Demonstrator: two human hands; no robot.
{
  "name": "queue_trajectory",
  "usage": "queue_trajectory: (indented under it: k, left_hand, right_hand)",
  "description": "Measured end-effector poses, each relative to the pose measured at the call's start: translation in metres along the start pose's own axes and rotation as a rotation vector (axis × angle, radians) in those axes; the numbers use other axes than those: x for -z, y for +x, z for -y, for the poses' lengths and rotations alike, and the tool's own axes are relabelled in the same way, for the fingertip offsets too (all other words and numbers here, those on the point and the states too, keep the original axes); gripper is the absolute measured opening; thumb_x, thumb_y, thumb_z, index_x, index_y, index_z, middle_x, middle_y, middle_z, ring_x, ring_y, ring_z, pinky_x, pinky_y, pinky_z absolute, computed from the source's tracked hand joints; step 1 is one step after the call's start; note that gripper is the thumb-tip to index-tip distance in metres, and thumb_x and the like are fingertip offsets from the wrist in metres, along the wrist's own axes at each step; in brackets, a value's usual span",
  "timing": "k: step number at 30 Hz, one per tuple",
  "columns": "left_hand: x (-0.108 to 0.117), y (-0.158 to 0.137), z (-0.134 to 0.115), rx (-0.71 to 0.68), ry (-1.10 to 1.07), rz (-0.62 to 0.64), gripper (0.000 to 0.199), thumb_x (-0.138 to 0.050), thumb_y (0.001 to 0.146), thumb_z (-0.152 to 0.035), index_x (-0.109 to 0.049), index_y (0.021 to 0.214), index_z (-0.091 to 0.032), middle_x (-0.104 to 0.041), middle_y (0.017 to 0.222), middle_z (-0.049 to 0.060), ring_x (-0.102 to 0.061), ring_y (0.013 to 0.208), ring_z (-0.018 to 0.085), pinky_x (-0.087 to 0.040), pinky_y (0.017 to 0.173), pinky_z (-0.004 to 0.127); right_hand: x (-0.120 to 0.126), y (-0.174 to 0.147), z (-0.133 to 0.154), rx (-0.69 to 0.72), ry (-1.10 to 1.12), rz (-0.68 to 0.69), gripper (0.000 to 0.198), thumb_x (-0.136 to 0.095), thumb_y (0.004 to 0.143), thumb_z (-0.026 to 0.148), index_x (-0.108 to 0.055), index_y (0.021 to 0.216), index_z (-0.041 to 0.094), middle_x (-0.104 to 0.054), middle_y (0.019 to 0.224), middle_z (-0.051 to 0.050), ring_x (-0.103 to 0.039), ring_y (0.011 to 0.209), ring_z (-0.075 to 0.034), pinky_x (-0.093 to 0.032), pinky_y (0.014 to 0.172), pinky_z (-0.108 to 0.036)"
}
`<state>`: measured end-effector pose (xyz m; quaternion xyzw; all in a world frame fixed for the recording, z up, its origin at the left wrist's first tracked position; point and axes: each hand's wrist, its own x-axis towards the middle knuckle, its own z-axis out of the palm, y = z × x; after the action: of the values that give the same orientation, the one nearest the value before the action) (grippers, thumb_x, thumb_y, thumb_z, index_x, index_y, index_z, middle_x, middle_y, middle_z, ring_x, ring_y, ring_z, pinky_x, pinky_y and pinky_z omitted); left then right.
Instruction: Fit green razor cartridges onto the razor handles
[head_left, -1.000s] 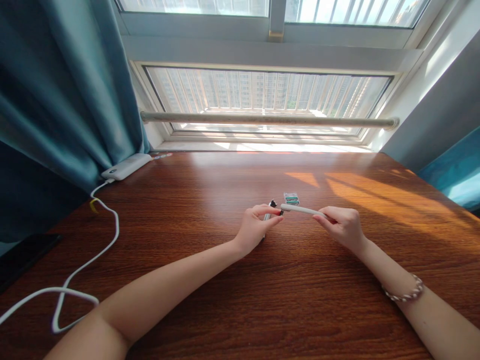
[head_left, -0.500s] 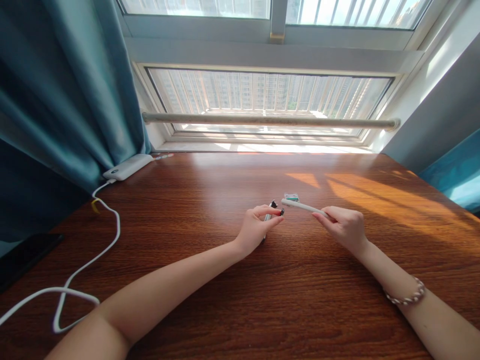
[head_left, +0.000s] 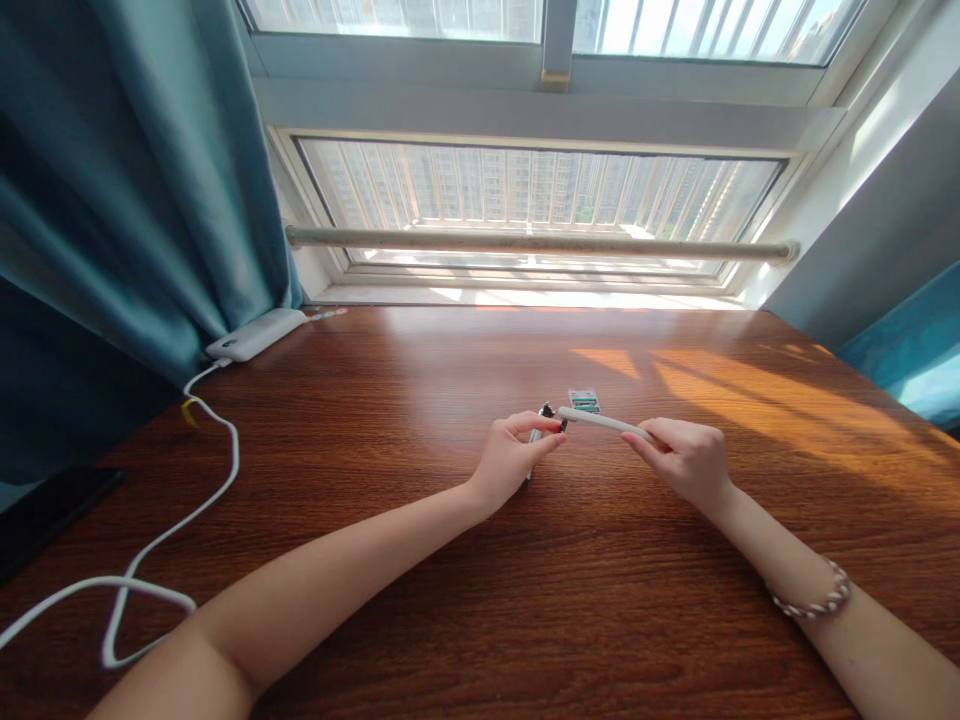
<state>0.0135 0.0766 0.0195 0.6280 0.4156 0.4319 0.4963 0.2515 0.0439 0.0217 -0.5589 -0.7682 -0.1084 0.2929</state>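
My left hand (head_left: 514, 455) is closed around a small silver-and-black tool (head_left: 535, 436), and the fingers cover most of it. The thumb and forefinger pinch near a black piece (head_left: 563, 426) at its top. From the right, my right hand (head_left: 686, 455) grips a slim white stick that looks like a toothbrush (head_left: 600, 419). Its far end points left and lies right by the black top of the tool; whether they touch I cannot tell. Just behind the brush, a small clear case (head_left: 583, 401) with green strips inside lies on the table.
The brown wooden table (head_left: 420, 600) runs up to a window with a white rail (head_left: 525, 240). At the left are a white power bank (head_left: 256, 334), its white cable (head_left: 238, 450) and a dark phone (head_left: 56, 520). A blue curtain (head_left: 150, 150) hangs there.
The white brush has moved slightly left and down, bringing its tip closer to the tool. More of the clear case shows behind it. My left hand has hardly moved.
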Motion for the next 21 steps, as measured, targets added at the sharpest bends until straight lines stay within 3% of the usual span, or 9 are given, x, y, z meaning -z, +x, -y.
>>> queue_trajectory:
  k: [8, 21]
  left_hand:
    - [0.0008, -0.0012, -0.0028, -0.008, 0.018, -0.007, 0.026, -0.064, 0.066, -0.035, -0.067, 0.082, -0.014, -0.065, 0.073, 0.004, -0.055, 0.067, 0.014, -0.040, 0.064, 0.026]
    - [0.0009, -0.0011, -0.0010, -0.010, 0.035, -0.006, 0.028, -0.064, 0.066, -0.036, -0.066, 0.084, -0.014, -0.065, 0.072, 0.004, -0.054, 0.063, 0.012, -0.038, 0.062, 0.025]
  right_hand:
    - [0.0001, -0.0003, -0.0012, 0.054, 0.030, 0.007, 0.030, -0.052, 0.078, 0.042, -0.062, 0.063, 0.018, -0.053, 0.049, 0.002, -0.048, 0.048, -0.009, -0.027, 0.053, -0.023]
    - [-0.0001, 0.0004, -0.0002, -0.003, 0.010, -0.009, 0.030, -0.050, 0.080, 0.041, -0.063, 0.064, 0.019, -0.055, 0.049, 0.002, -0.049, 0.049, -0.009, -0.027, 0.053, -0.023]
